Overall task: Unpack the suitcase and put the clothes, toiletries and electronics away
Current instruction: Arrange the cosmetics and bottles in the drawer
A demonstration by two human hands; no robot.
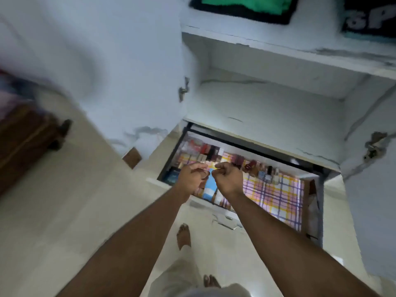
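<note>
Drawer (278, 189): pulled open below a bare cupboard shelf (267, 108), plaid-lined.
Toiletries (263, 171): bottles ranged along the drawer's back edge.
Left hand (190, 179): above the drawer, grip curled closed; contents unclear.
Right hand (228, 176): beside it, grip fisted likewise.

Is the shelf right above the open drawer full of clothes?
No, the shelf just above the drawer is bare, while folded clothes sit one level higher.
</note>
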